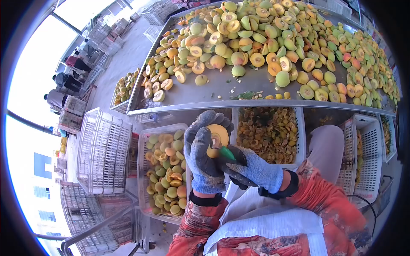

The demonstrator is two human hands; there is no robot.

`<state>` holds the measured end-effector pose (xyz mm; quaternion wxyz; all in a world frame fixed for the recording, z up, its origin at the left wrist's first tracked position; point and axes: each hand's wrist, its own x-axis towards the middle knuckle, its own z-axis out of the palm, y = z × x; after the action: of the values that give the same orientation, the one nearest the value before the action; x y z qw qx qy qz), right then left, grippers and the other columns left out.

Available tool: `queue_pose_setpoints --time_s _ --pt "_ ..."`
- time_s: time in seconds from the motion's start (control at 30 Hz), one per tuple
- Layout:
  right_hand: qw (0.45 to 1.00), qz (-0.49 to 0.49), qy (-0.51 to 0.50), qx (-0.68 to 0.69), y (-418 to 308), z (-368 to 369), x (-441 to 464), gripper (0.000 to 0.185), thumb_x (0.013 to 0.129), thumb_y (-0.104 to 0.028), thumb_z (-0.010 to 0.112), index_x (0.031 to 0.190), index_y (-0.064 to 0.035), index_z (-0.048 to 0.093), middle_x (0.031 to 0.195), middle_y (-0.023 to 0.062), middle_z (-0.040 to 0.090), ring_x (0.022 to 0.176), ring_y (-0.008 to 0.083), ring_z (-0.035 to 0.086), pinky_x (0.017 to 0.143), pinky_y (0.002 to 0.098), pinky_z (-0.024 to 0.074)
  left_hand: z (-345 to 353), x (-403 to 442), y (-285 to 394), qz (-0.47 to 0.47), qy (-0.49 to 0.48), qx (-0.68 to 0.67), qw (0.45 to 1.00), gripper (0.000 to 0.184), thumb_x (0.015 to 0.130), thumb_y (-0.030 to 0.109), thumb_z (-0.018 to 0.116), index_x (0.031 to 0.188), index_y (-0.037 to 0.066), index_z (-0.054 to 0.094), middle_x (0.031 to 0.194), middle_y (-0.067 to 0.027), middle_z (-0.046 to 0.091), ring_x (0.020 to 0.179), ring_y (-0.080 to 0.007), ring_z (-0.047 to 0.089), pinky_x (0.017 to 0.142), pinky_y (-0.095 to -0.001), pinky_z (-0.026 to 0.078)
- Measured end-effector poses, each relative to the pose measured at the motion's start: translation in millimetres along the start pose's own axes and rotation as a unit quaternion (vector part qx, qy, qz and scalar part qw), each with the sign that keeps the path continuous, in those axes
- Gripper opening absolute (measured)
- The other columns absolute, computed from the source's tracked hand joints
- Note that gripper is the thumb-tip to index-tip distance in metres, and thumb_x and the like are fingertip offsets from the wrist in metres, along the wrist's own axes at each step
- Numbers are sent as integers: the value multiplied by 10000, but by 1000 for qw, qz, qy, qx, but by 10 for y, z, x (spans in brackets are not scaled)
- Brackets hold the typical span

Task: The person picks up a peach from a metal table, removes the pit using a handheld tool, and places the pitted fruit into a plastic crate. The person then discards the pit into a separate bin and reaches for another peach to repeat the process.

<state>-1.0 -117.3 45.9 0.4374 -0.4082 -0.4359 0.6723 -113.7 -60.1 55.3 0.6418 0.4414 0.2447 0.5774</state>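
My left hand (pixel 201 155), in a blue and dark grey work glove, is closed around a cut yellow peach (pixel 219 135). The orange flesh of its cut face points up. Against the fruit, my right hand (pixel 255 170), gloved the same way, grips a small tool with a green handle (pixel 226 152), which looks like a pitting knife. Its blade is hidden by the peach and my fingers. Both hands meet in front of my lap, above the gap between a crate of peach halves (pixel 171 187) and a crate of pits and scraps (pixel 268 135).
A metal table (pixel 188 96) heaped with halved peaches (pixel 256 36) spans the far side. White plastic crates (pixel 102 149) stand to the left, and another crate (pixel 369 155) stands at the right. Several people (pixel 66 81) are working far off at the left.
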Motion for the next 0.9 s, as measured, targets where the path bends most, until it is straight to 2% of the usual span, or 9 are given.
queue_pose_setpoints --time_s 0.17,0.27,0.4,0.47,0.5,0.53,0.63,0.77,0.9 --pt "992 92 -53 -73 -124 -236 96 381 859 -355 578 1095 -66 501 609 31 538 504 129 535 479 281 430 -78 119 -60 -73 52 -115 989 421 817 162 538 1190 -22 474 1131 -178 531 1013 -310 556 903 -422 459" --pt "762 -279 248 -529 197 -185 203 482 791 -365 615 1155 -74 490 732 163 612 599 293 614 498 363 463 -93 165 -80 -44 52 -139 988 421 831 157 529 1210 -14 460 1156 -166 513 1017 -294 553 901 -405 464" --pt "771 -184 221 -569 269 -75 159 459 768 -238 670 1142 -55 478 729 155 605 525 263 607 491 341 479 -70 190 -219 -46 149 62 986 304 908 193 515 1132 -12 521 1036 -129 589 887 -205 606 735 -302 534" --pt "970 -34 64 -232 73 -107 102 405 775 -182 656 1119 -65 478 708 88 583 476 177 575 438 305 454 -70 166 -262 -4 138 108 984 294 902 191 512 1098 -25 542 1005 -112 596 810 -195 609 704 -284 526" --pt "970 -31 66 -231 0 -117 78 405 775 -182 656 1119 -65 478 708 88 583 476 177 575 438 305 454 -79 144 -292 37 131 153 979 288 895 189 508 1065 -38 563 973 -96 603 733 -185 612 673 -267 518" --pt "989 18 30 -141 -69 -118 61 335 766 -126 624 1059 -48 481 713 84 560 473 169 545 431 316 440 -136 190 -335 243 66 474 844 276 903 175 507 1063 -42 562 975 -97 613 735 -175 613 646 -276 513" --pt "996 62 -10 -58 -168 -139 107 296 755 -75 605 1021 -31 483 719 43 509 476 119 477 413 293 409 -151 261 -261 14 96 210 973 251 899 143 535 1085 -22 569 986 -118 629 839 -142 614 683 -234 512" --pt "999 32 -29 -9 -132 -227 156 329 768 -117 627 1055 -40 486 726 29 524 509 90 484 401 249 407 -172 410 -227 123 11 415 901 248 881 184 519 1012 -5 610 917 -89 635 718 -111 588 606 -229 465" --pt "993 30 8 -117 15 -291 270 378 765 -159 660 1083 -39 495 787 47 557 544 84 507 431 247 433 -96 410 -390 40 115 307 944 299 914 225 458 1014 -17 604 954 -94 633 788 -141 595 660 -252 477"
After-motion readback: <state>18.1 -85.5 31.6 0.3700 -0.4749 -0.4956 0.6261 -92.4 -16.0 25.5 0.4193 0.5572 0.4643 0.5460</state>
